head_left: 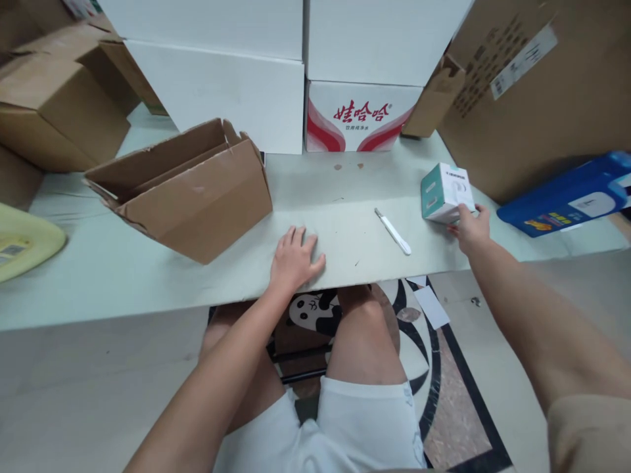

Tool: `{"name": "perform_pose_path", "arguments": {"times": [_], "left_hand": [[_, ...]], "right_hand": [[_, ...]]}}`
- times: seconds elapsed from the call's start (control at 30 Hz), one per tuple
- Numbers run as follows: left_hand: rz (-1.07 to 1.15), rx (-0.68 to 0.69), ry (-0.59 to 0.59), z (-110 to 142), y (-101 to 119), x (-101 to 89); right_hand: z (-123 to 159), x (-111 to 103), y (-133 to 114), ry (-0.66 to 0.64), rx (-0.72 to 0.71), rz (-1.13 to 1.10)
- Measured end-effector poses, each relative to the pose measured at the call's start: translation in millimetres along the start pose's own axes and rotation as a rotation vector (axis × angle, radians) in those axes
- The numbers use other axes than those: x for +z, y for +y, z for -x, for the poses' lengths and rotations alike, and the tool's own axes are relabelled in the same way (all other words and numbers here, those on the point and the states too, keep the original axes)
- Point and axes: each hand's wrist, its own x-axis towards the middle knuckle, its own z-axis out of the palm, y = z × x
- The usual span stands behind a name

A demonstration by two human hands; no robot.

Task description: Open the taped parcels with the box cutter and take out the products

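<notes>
My left hand (294,260) lies flat on the pale green table (320,190), fingers spread, holding nothing. On the right, my right hand (472,230) grips a small white and teal box (447,192) by its near right corner, thumb at the edge of the top. Between the two hands lies a slim white utility knife (393,232), slanting across the tabletop. Left of my left hand stands a tall brown cardboard box (202,197) with its top open; what is inside cannot be seen.
White cartons (221,85) are stacked at the back, one with red lettering (363,117). A blue bottle (566,197) leans at the right beside a large cardboard box (532,98). A yellow container (29,240) and brown boxes (54,112) occupy the left side.
</notes>
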Motion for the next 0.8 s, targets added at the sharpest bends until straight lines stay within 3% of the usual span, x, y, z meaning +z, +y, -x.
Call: {"name": "perform_pose_path", "arguments": {"times": [0.1, 0.17, 0.4, 0.5, 0.6, 0.7, 0.8], "left_hand": [[-0.030, -0.003, 0.000, 0, -1, 0.0], [-0.042, 0.000, 0.003, 0, -1, 0.4], [-0.082, -0.008, -0.011, -1, -2, 0.9], [-0.083, -0.018, -0.031, -1, -2, 0.4], [-0.084, -0.029, -0.042, -1, -3, 0.3], [-0.080, -0.034, -0.047, -1, -4, -0.1], [-0.065, -0.034, -0.049, -2, -3, -0.8]], "right_hand": [[-6, 6, -3, 0.098, 0.269, -0.131], [-12, 13, -8, 0.114, 0.358, -0.210], [-63, 41, -33, 0.085, 0.388, -0.252], [-91, 60, -42, 0.037, 0.329, -0.154], [-102, 82, -45, -0.074, 0.203, -0.004], [-91, 100, -44, -0.221, 0.000, 0.190], [-71, 107, -44, -0.246, -0.179, 0.450]]}}
